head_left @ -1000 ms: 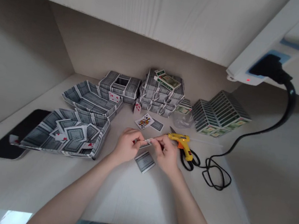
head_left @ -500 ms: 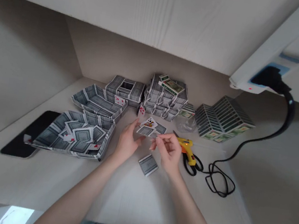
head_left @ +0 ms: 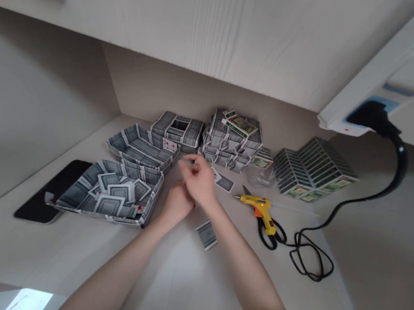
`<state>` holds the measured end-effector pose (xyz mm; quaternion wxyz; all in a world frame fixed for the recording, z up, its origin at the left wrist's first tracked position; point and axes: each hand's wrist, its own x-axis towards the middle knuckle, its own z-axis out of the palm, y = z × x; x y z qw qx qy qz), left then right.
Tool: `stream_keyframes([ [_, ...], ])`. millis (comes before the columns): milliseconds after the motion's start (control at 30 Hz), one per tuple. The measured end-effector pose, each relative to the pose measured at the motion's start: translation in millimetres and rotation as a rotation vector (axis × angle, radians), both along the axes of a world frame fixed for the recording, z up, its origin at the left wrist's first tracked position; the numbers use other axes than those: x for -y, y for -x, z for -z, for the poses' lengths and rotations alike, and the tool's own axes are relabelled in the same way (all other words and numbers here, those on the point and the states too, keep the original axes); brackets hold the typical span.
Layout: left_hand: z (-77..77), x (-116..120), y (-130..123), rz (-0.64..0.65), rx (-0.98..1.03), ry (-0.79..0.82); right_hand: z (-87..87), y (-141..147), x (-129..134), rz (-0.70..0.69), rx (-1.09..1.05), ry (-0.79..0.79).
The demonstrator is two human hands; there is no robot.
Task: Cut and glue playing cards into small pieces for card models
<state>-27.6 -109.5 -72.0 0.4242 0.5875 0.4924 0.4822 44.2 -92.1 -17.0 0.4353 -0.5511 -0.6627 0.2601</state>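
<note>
Two hands (head_left: 190, 184) (right over left) sit just beside a playing-card tray (head_left: 153, 194).

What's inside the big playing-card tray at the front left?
Several loose playing cards lie overlapping in the card-built tray, mostly backs up, with a little red showing at some edges. Whatever lies beneath them is covered.

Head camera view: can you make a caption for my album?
Left hand and right hand meet beside a card tray, near a yellow glue gun and scissors.

Grey-backed playing card (head_left: 206, 235), lying flat, face down
</note>
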Motion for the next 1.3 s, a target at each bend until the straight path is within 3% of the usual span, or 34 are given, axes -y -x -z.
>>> stream_keyframes([
  [100, 1.7, 4.4, 2.2, -0.058, -0.193, -0.07, 17.2, -21.7, -33.6, 0.296, 0.22, 0.105],
  [200, 3.2, 6.5, 1.3, -0.058, -0.296, -0.125, 26.7, -33.6, -54.9, 0.375, 0.397, 0.203],
  [433, 5.0, 3.7, 1.8, -0.094, -0.333, -0.137, 28.5, -28.4, -68.8, 0.367, 0.488, 0.202],
  [600, 1.4, 4.8, 1.0, -0.119, -0.425, -0.102, 20.6, -35.7, -59.3, 0.367, 0.51, 0.146],
  [733, -2.3, 5.9, 0.6, -0.127, -0.433, -0.109, 15.7, -45.6, -50.2, 0.326, 0.503, 0.036],
  [1000, -0.5, 4.1, 3.5, -0.138, -0.431, -0.144, 12.9, -55.5, -45.3, 0.317, 0.411, -0.038],
  [1167, -0.3, 4.5, 3.3, -0.133, -0.385, -0.163, 4.7, -60.2, -41.0, 0.335, 0.328, -0.155],
  [1300, -8.7, 7.9, 4.4, -0.22, -0.238, -0.204, -9.4, -63.1, -23.5, 0.266, 0.334, -0.256],
])
